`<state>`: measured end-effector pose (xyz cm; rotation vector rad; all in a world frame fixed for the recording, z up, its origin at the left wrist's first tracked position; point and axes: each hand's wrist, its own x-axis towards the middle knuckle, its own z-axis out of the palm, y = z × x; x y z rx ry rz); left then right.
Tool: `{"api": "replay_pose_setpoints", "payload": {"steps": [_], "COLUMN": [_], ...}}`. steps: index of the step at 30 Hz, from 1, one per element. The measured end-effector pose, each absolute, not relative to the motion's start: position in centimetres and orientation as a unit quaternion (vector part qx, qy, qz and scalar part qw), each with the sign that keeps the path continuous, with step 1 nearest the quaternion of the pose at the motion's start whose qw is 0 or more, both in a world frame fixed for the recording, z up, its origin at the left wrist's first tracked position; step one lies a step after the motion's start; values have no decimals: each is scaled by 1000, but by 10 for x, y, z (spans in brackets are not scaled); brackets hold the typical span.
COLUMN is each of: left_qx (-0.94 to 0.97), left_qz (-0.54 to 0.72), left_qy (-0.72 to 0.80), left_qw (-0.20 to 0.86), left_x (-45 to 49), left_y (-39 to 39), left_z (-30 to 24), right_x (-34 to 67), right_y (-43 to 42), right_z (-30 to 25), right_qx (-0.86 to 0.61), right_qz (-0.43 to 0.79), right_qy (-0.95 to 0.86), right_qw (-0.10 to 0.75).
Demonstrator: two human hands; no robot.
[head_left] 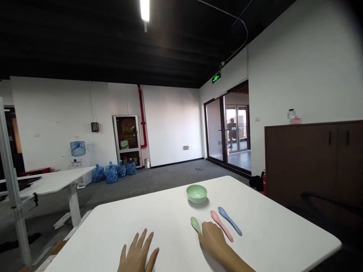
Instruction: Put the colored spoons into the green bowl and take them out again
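My right hand [212, 240] rests on the white table [127, 226], its bunched fingers closed over the handle end of a pale green plastic spoon [195, 224]. Just to the right lie a pink spoon [221, 225] and a blue spoon [229, 221], side by side and apart from my hand. A pale green bowl [196, 193] stands beyond the spoons, its inside empty. My left hand [138, 251] lies flat near the table's near edge, fingers spread, touching nothing but the tabletop.
A black chair back [320, 200] sits past the table's right edge, before a dark brown cabinet [300, 162]. A metal post [13, 181] stands at the left, beside a second white desk [48, 181]. Blue water jugs [111, 173] line the far wall. A person [231, 132] stands beyond a glass door.
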<state>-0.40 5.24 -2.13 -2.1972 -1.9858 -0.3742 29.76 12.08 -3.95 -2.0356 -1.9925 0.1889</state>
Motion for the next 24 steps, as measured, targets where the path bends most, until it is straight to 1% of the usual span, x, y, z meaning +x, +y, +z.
{"api": "replay_pose_setpoints", "payload": {"steps": [10,14,19,24], "left_qx": [-736,-737,-732,-725], "left_qz": [-125,-131,-127,-115], "left_qy": [-660,-658,-662,-671], "left_qw": [83,84,99,104], "left_x": [-3,-5,-8,-12], "left_y": [53,55,56,56], "left_z": [-22,-24,-26,-25], "right_x": [300,306,325,349], "right_y": [111,102,97,96], "right_z": [-34,-24,-16,-14], "right_qx": [-694,-688,-641,-629], "right_qz": [57,70,74,57], "right_qy": [-702,-699,-724,-736], "right_qw": [149,183,242,245]}}
